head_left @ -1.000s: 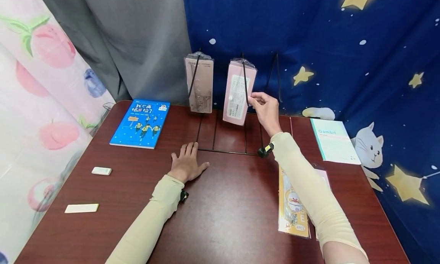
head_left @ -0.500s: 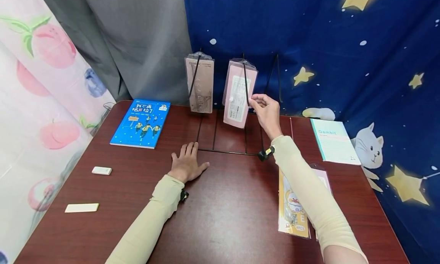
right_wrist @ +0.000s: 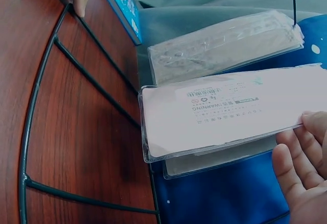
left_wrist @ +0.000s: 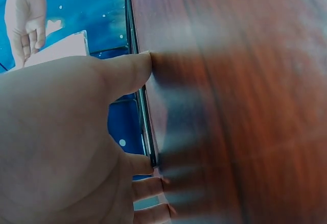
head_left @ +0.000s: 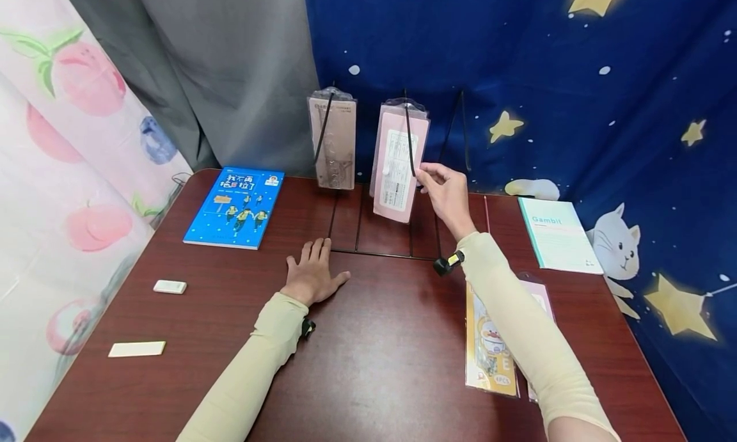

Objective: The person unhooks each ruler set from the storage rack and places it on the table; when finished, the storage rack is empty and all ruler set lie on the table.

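Observation:
My right hand [head_left: 451, 197] pinches the right edge of a flat pink package [head_left: 387, 196] in clear plastic, hanging on the middle hook of a black wire rack [head_left: 380, 256]. In the right wrist view, the thumb lies on the printed face of the pink package [right_wrist: 219, 114]. Behind it another package [right_wrist: 214, 164] shows along its lower edge, mostly hidden. My left hand [head_left: 311, 272] rests flat on the table, fingers spread, fingertips at the front left corner of the rack's base. A brownish-pink package [head_left: 338, 141] hangs on the left hook. The right hook [head_left: 465, 128] bears nothing.
A blue book [head_left: 234, 208] lies at the back left, a pale notebook [head_left: 561, 234] at the back right. Yellow [head_left: 489, 365] and pink packages lie partly under the right forearm. A white eraser-like block [head_left: 170, 286] and a pale strip [head_left: 137, 348] are on the left.
My right hand has moved slightly down, drawing the front pink package's lower end down and forward. More of the package behind shows at its left edge. My left hand has stayed put.

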Tool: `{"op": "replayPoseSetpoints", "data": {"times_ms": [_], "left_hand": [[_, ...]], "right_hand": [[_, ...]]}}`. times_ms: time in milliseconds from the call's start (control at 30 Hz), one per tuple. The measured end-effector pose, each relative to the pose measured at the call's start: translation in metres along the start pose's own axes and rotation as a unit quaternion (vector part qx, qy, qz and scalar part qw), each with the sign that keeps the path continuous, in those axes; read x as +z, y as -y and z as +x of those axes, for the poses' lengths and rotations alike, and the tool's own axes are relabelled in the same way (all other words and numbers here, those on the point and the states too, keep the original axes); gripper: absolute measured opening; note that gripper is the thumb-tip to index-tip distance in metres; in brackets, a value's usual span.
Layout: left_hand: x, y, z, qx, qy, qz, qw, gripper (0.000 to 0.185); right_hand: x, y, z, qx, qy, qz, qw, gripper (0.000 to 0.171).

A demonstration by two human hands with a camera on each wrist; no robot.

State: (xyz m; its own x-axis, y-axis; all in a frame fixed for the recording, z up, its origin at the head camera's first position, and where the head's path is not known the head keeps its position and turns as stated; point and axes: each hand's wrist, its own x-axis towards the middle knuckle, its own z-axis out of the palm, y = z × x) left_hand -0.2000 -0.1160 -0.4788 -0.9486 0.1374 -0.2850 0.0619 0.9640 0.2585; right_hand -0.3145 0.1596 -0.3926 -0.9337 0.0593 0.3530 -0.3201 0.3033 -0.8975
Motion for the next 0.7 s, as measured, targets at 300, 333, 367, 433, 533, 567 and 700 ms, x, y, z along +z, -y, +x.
{"op": "replayPoseSetpoints", "data": {"times_ms": [300, 333, 367, 433, 533, 567, 700], "left_hand": [[0.002, 0.000, 0.001, 0.003, -0.003, -0.001, 1.0000, 0.095], [0.002, 0.000, 0.001, 0.003, -0.003, -0.001, 1.0000, 0.095], [0.002, 0.000, 0.001, 0.003, -0.004, -0.002, 1.0000, 0.095], [0.001, 0.000, 0.001, 0.002, -0.003, -0.002, 1.0000, 0.095], [0.001, 0.000, 0.001, -0.001, 0.001, -0.002, 1.0000, 0.095], [0.001, 0.000, 0.000, 0.000, 0.000, -0.001, 1.0000, 0.094], [0.001, 0.000, 0.000, 0.000, 0.003, -0.002, 1.0000, 0.094]], "right_hand": [[-0.004, 0.001, -0.010, 0.004, 0.009, 0.002, 1.000, 0.025], [-0.005, 0.001, -0.011, 0.007, 0.010, 0.002, 1.000, 0.025], [-0.005, 0.002, -0.012, 0.008, 0.012, 0.005, 1.000, 0.026], [-0.006, 0.004, -0.015, 0.012, 0.014, 0.006, 1.000, 0.028], [-0.007, 0.005, -0.017, 0.017, 0.020, 0.009, 1.000, 0.029], [-0.008, 0.006, -0.018, 0.018, 0.022, 0.007, 1.000, 0.030], [-0.009, 0.008, -0.022, 0.031, 0.029, 0.000, 0.999, 0.029]]}}
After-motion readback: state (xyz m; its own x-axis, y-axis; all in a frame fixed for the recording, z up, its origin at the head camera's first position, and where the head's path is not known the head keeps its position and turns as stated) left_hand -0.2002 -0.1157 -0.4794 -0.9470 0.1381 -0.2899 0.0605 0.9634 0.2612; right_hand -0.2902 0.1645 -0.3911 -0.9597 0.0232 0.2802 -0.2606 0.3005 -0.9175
